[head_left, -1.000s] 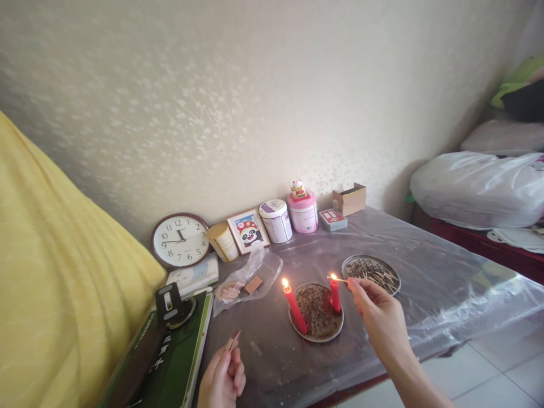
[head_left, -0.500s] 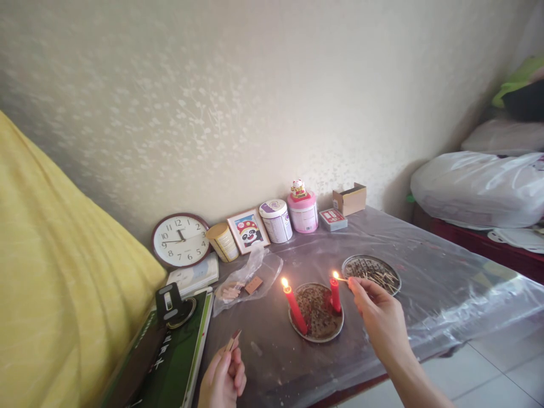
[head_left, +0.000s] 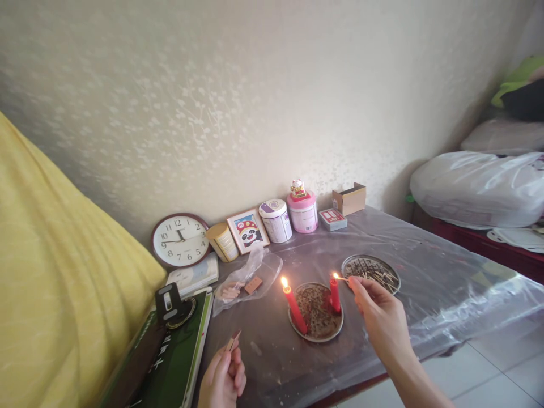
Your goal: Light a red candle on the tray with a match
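Observation:
Between the fingertips of my right hand [head_left: 382, 314] is a thin match [head_left: 343, 279], its burning tip at the top of the right red candle [head_left: 335, 296]. A taller red candle [head_left: 296, 310] burns to the left and leans a little. Both stand on a round metal plate [head_left: 322, 340] with a brown, stained surface. My left hand [head_left: 224, 374], closed at the lower middle, pinches a small flat piece [head_left: 233, 340] with a dark reddish-brown side. Behind my right hand lies another round plate [head_left: 349, 260] with several loose matchsticks [head_left: 382, 279].
A clear plastic bag [head_left: 272, 266] and a small brown card [head_left: 254, 285] lie left of the candles. Along the wall are a clock [head_left: 181, 240], a framed panda picture [head_left: 247, 231], several cans, a card deck [head_left: 334, 219] and an open cardboard box [head_left: 349, 199]. Green books [head_left: 170, 351] lie at left.
The flame at the match tip looks slightly smaller. Both hands stay almost where they were.

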`<state>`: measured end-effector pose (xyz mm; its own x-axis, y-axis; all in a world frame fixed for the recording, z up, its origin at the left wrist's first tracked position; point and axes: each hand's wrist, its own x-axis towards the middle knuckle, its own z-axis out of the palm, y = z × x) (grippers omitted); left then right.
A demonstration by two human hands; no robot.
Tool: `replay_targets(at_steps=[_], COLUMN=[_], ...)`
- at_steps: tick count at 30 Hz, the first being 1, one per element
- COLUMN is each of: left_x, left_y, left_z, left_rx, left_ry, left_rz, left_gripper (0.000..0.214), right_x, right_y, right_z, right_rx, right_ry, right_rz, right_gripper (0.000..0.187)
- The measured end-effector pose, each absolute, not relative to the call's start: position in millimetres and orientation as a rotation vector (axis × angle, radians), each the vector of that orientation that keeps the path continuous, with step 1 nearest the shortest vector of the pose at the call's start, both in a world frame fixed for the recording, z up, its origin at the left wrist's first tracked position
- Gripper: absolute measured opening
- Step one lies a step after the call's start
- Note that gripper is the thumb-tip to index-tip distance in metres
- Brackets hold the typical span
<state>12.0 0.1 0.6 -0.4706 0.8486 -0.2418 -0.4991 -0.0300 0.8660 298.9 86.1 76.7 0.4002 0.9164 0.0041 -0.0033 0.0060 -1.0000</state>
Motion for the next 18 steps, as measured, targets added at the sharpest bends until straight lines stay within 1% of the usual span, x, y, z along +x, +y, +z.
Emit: replay_targets(at_steps=[15,18], left_x=[15.0,15.3], left_y=[0.3,0.7], left_z=[2.1,3.1], left_rx=[0.459,0.450], left_ry=[1.226,1.236], left_rz=[1.695,1.688], left_gripper=[0.043,0.045], right_x=[298.0,298.4], right_y=[86.6,86.1], right_z=[76.0,74.9], right_rx=[-1.378,-1.373], right_ry=[-0.944,-0.951], right_rz=[0.907,0.907], right_gripper=[0.039,0.038])
